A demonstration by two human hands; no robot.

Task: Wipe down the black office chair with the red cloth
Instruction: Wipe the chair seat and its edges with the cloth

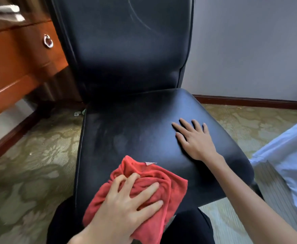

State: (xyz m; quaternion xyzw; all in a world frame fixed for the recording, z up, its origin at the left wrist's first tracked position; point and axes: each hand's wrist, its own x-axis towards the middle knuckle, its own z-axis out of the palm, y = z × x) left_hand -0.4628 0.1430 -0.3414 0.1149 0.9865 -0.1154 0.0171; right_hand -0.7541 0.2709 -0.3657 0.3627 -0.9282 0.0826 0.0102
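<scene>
Left hand [126, 199] presses red cloth [154, 180] on black chair [126, 134] seat; right hand [195, 140] flat, fingers spread.

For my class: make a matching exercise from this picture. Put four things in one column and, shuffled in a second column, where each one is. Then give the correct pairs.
Things
1. red cloth
2. right hand
3. wooden desk
4. left hand

Places
A. left of the chair back
B. pressing on the cloth
C. front edge of the chair seat
D. flat on the seat's right side

Pairs: 1-C, 2-D, 3-A, 4-B
</scene>
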